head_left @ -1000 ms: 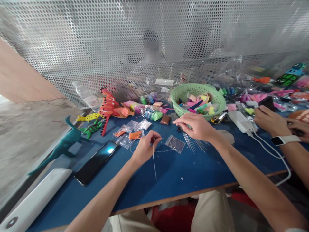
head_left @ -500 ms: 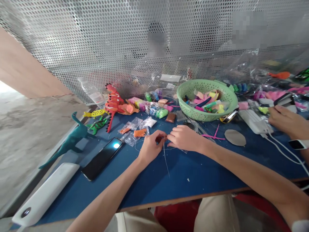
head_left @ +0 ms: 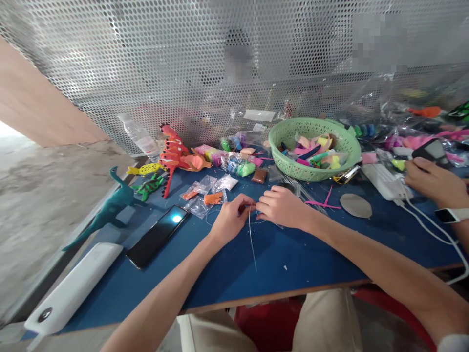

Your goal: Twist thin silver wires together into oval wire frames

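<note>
Over the middle of the blue table, my left hand [head_left: 231,216] pinches a thin pale wire [head_left: 252,243] whose loose end hangs down toward me. Close against it, my right hand [head_left: 280,208] is closed with its fingertips at the same wire. A curved stretch of wire shows to the left of my left hand. Beyond my hands lie small clear packets holding orange clay [head_left: 213,198], white clay [head_left: 229,183] and brown clay [head_left: 259,176]. Several thin straight wires and pink strips [head_left: 324,204] lie beside my right forearm. What sits between my fingertips is too small to make out.
A green basket [head_left: 314,174] of coloured clay stands at the back. On the left are a teal dinosaur figure [head_left: 110,208], an orange figure [head_left: 172,151], a phone [head_left: 156,239] and a white power bank [head_left: 75,288]. Another person's hand [head_left: 436,181] holds a dark object at right.
My hands keep their hold on the wire and have barely moved. The view has shifted slightly. The other person's hand has tilted the dark object a little.
</note>
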A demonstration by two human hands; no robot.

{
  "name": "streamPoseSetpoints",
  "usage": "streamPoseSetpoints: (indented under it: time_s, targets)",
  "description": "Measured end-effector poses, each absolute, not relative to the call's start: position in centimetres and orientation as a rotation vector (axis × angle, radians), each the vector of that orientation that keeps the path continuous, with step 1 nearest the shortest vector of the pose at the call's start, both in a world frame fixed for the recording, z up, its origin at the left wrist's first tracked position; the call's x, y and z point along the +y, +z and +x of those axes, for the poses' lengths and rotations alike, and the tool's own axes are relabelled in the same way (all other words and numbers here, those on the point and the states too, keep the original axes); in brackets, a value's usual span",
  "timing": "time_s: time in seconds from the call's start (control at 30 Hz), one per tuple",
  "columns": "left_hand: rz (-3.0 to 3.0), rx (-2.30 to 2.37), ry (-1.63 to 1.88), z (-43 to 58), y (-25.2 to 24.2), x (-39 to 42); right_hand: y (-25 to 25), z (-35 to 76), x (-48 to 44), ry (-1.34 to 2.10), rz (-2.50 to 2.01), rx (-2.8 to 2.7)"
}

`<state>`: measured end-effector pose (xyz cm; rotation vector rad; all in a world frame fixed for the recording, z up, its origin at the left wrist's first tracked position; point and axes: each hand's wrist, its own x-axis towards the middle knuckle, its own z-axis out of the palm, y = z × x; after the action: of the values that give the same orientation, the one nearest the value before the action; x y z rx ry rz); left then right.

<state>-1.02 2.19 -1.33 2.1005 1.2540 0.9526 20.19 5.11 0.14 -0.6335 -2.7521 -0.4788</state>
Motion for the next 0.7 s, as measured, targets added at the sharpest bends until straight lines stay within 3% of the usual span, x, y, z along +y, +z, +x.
streamPoseSetpoints:
  time_s: [0.33, 0.7]
  targets:
    - [2.083, 1.199, 0.976, -1.5, -0.5, 1.9, 0.1, 20.9, 5.1, -0.337, -0.505, -2.563]
    - [2.032, 1.193, 0.984, -1.2, -0.6, 1.6, 0.6, 21.2, 5.3, 0.155, -0.607, -2.397]
